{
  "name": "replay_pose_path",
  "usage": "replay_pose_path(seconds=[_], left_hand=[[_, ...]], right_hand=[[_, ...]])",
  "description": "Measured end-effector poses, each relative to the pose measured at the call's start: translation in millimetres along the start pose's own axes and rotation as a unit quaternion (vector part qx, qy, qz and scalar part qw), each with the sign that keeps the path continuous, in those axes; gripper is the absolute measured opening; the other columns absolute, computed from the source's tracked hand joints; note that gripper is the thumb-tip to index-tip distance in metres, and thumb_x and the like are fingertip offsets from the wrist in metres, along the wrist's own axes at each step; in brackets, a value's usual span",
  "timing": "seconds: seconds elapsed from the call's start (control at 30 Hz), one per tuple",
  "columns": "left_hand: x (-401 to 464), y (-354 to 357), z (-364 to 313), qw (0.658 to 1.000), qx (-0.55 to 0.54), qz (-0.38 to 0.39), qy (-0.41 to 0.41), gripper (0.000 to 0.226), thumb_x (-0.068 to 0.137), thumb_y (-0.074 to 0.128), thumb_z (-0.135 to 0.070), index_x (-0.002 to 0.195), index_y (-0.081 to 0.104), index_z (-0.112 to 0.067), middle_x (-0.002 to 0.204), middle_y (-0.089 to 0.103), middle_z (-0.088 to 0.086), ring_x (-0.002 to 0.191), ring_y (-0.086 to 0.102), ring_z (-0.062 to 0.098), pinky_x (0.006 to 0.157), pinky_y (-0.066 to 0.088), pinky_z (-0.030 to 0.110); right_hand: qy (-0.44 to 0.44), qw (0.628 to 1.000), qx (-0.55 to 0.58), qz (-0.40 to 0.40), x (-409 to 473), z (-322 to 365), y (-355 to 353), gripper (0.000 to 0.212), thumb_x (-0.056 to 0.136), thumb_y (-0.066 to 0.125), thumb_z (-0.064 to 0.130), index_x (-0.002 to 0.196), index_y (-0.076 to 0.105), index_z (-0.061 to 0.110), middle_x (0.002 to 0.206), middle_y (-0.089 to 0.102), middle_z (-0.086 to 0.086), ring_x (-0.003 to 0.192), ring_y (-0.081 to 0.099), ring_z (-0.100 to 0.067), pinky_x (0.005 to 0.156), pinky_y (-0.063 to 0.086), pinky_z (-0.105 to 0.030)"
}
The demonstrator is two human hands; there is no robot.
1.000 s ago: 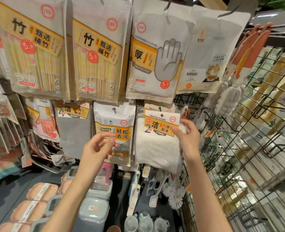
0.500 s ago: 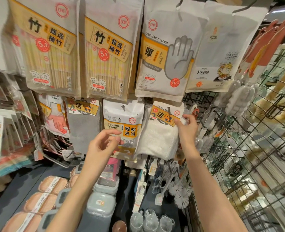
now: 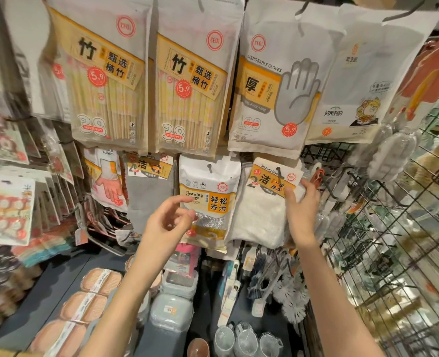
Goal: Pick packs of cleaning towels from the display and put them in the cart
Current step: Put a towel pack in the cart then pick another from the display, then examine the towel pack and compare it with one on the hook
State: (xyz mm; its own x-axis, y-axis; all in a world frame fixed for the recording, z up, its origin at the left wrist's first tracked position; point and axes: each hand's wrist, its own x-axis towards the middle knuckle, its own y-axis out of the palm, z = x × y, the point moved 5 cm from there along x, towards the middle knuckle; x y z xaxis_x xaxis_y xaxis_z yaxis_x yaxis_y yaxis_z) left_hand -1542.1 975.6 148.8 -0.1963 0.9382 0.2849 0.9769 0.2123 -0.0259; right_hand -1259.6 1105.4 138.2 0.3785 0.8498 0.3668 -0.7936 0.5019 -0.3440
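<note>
A white cleaning towel pack (image 3: 259, 217) with an orange label hangs on a display hook in the lower row. My right hand (image 3: 302, 210) grips its right edge, thumb on the front and fingers round the side. A grey cleaning towel pack (image 3: 149, 199) hangs two places to the left. My left hand (image 3: 169, 222) hovers in front of the cleaning sponge pack (image 3: 209, 181) between them, fingers loosely curled and holding nothing. No cart is recognisable in view.
Chopstick packs (image 3: 187, 81) and disposable glove packs (image 3: 277, 81) hang in the row above. A black wire rack (image 3: 393, 240) with brushes fills the right side. Below are grey lidded containers (image 3: 172, 307), white bottle brushes (image 3: 290, 300) and wrapped orange trays (image 3: 84, 305) on a dark shelf.
My right hand went from holding the white towel pack forward, up to its top by the hook, then down onto its right edge. My left hand stayed hovering.
</note>
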Motion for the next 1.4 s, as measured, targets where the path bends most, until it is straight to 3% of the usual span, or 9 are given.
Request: replay_pose_path(seconds=[0.2, 0.33, 0.43, 0.6, 0.7, 0.87, 1.13, 1.3, 1.4], left_hand=[[-12, -18, -1, 0.997, 0.071, 0.028, 0.013, 0.028, 0.091, 0.061, -0.023, 0.119, 0.059, -0.03, 0.103, 0.069, -0.008, 0.098, 0.062, 0.005, 0.08, 0.048, 0.015], [-25, -35, 0, 0.988, 0.147, 0.03, 0.023, 0.035, 0.082, 0.054, -0.041, 0.117, 0.058, -0.041, 0.11, 0.062, -0.028, 0.107, 0.056, -0.003, 0.091, 0.046, 0.029], [-40, -46, 0, 0.984, 0.178, 0.018, 0.022, 0.041, 0.078, 0.053, -0.053, 0.118, 0.056, -0.044, 0.115, 0.061, -0.025, 0.112, 0.054, 0.0, 0.095, 0.045, 0.033], [-78, -76, -9, 0.97, 0.238, -0.044, 0.032, 0.036, 0.089, 0.057, -0.037, 0.121, 0.049, -0.05, 0.124, 0.054, -0.028, 0.12, 0.046, -0.005, 0.101, 0.039, 0.028], [-112, -107, -17, 0.96, 0.26, -0.099, 0.019, 0.04, 0.087, 0.055, -0.041, 0.125, 0.047, -0.051, 0.129, 0.05, -0.03, 0.125, 0.042, -0.005, 0.101, 0.036, 0.025], [-189, -189, -38, 0.918, 0.32, -0.236, -0.013, 0.041, 0.085, 0.05, -0.05, 0.125, 0.04, -0.056, 0.129, 0.045, -0.033, 0.126, 0.04, -0.004, 0.1, 0.034, 0.022], [-353, -311, -63, 0.808, 0.388, -0.43, -0.111, 0.042, 0.081, 0.049, -0.052, 0.122, 0.039, -0.057, 0.127, 0.051, -0.024, 0.116, 0.043, -0.008, 0.091, 0.028, 0.001], [-463, -370, -69, 0.732, 0.362, -0.559, -0.144, 0.046, 0.077, 0.047, -0.055, 0.123, 0.043, -0.055, 0.13, 0.053, -0.023, 0.123, 0.047, 0.001, 0.104, 0.036, 0.027], [-518, -405, -76, 0.696, 0.347, -0.611, -0.151, 0.048, 0.081, 0.053, -0.045, 0.129, 0.046, -0.046, 0.127, 0.056, -0.022, 0.12, 0.047, -0.004, 0.101, 0.036, 0.022]], right_hand=[[-0.028, 0.992, -0.121, 0.024, -55, 17, -21, 0.047, 0.096, 0.046, 0.034, 0.138, 0.04, 0.016, 0.147, 0.026, -0.002, 0.135, 0.024, -0.015, 0.103, 0.022, -0.028], [-0.082, 0.99, -0.098, 0.063, -93, 37, -25, 0.039, 0.096, 0.048, 0.027, 0.132, 0.046, 0.014, 0.141, 0.035, -0.003, 0.111, 0.028, 0.008, 0.098, 0.021, -0.015], [-0.103, 0.981, -0.046, 0.16, -117, 54, -9, 0.038, 0.095, 0.049, 0.029, 0.132, 0.046, 0.019, 0.127, 0.044, 0.009, 0.116, 0.037, 0.0, 0.097, 0.03, -0.012], [-0.166, 0.937, -0.033, 0.305, -165, 93, 25, 0.046, 0.091, 0.047, 0.042, 0.136, 0.04, 0.03, 0.129, 0.036, 0.023, 0.122, 0.03, 0.008, 0.101, 0.024, -0.016], [-0.217, 0.894, -0.019, 0.392, -202, 113, 46, 0.045, 0.09, 0.047, 0.047, 0.133, 0.037, 0.041, 0.128, 0.031, 0.031, 0.113, 0.029, 0.023, 0.096, 0.021, -0.004], [-0.308, 0.811, 0.022, 0.498, -285, 157, 100, 0.052, 0.086, 0.045, 0.063, 0.132, 0.035, 0.043, 0.134, 0.038, 0.021, 0.125, 0.029, 0.007, 0.105, 0.028, -0.023], [-0.408, 0.645, 0.098, 0.639, -472, 240, 161, 0.058, 0.083, 0.038, 0.057, 0.137, 0.035, 0.036, 0.127, 0.03, 0.029, 0.119, 0.02, 0.018, 0.098, 0.024, -0.014], [-0.449, 0.535, 0.14, 0.702, -595, 279, 178, 0.057, 0.087, 0.038, 0.065, 0.137, 0.035, 0.038, 0.137, 0.033, 0.026, 0.128, 0.018, 0.016, 0.107, 0.022, -0.017], [-0.469, 0.478, 0.159, 0.725, -667, 304, 185, 0.065, 0.079, 0.031, 0.072, 0.137, 0.033, 0.042, 0.137, 0.034, 0.026, 0.134, 0.024, 0.005, 0.111, 0.025, -0.025]])
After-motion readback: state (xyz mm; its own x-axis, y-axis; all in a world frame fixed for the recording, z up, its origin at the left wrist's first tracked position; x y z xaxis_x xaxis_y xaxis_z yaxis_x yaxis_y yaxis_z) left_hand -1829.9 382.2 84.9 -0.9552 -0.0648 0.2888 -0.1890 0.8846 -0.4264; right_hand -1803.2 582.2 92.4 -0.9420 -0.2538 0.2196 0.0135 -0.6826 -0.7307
